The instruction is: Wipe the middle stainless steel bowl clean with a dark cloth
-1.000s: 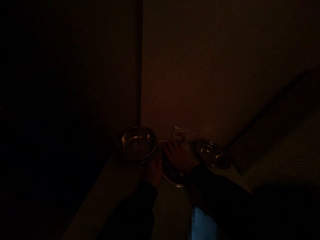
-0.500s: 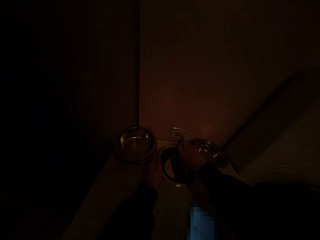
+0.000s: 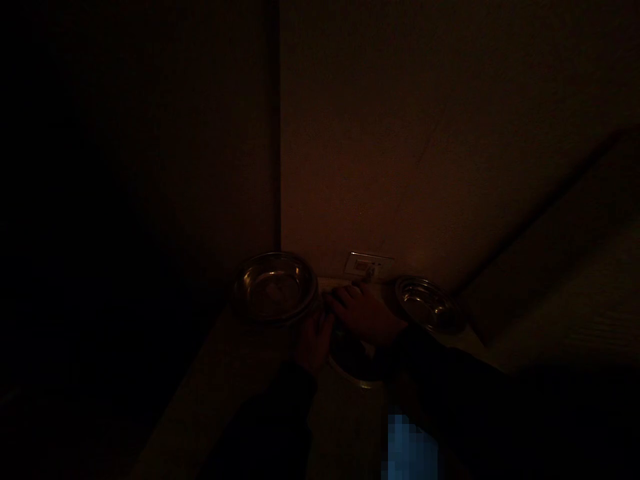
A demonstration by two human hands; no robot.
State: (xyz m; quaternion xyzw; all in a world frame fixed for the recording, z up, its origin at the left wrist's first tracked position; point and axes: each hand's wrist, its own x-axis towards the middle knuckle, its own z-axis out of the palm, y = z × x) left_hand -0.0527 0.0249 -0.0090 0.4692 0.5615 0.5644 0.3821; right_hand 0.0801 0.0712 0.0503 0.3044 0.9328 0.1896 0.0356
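The picture is very dark. My left hand (image 3: 314,341) is closed at the left rim of a shiny metal bowl (image 3: 361,381), with its thumb up beside the rim. My right hand (image 3: 364,312) reaches across the bowl's far side, its fingers bent down close to my left fingertips. What lies under those fingers is hidden. Both hands cover much of the bowl, which stands on a pale surface (image 3: 345,427).
Another metal bowl (image 3: 274,293), seemingly stacked, stands to the left. A third shallow metal bowl (image 3: 425,305) is at the right. Behind them a socket plate (image 3: 361,264) with something plugged in sits low on the wall (image 3: 360,187). A blurred blue patch (image 3: 413,450) shows below.
My right hand has moved left over the middle bowl, from its far right side towards my left hand. The view has shifted slightly; the side bowls stay put.
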